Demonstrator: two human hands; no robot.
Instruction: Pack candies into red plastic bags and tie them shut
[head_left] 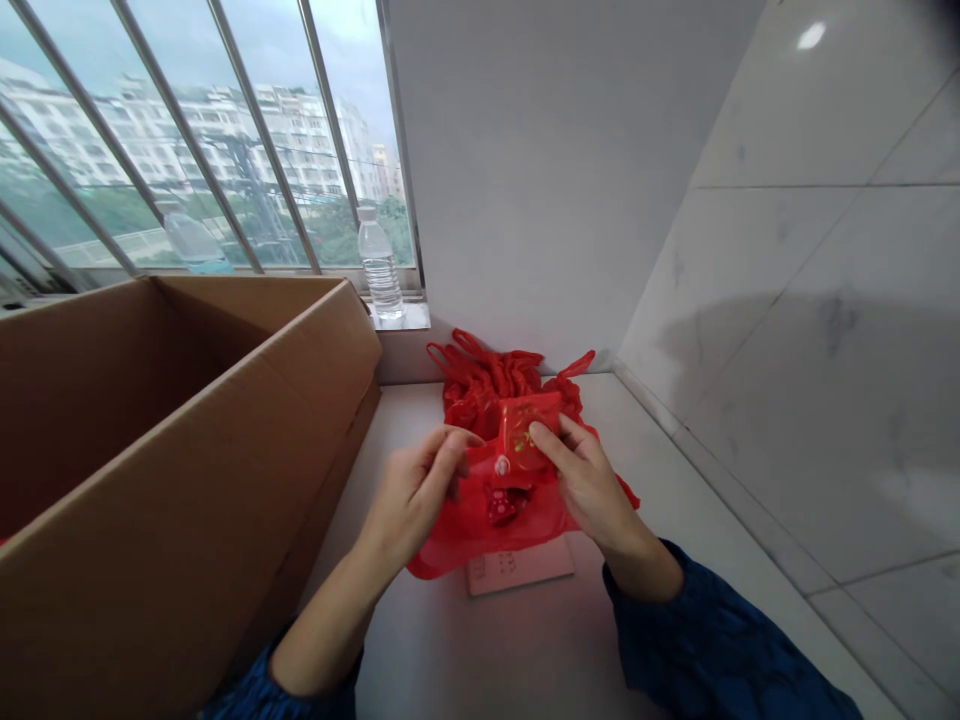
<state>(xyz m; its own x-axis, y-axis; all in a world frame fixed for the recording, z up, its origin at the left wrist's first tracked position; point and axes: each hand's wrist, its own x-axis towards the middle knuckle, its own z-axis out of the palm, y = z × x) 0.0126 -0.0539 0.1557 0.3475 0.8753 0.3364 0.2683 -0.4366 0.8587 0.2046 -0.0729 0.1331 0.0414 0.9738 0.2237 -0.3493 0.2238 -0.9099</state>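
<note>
My right hand [589,475] is closed on a red packet [517,425] with gold print, thumb on its front face. Below the packet a thin, see-through red bag [457,530] lies spread out. A small red item with white spots [504,505] shows at the bag, under the packet. To the left, my left hand [420,485] is closed in a pinch at the bag's upper edge, near the packet. Partly under the bag rests a flat pale slab with writing [521,568], its far part covered.
Gathered red bags with loops [487,375] lie at the wall behind my hands. A large open cardboard box [300,420] stands at the left. On the sill of the barred window is a clear water bottle [379,265]. A tiled wall [810,380] bounds the white tabletop [480,660] on the right.
</note>
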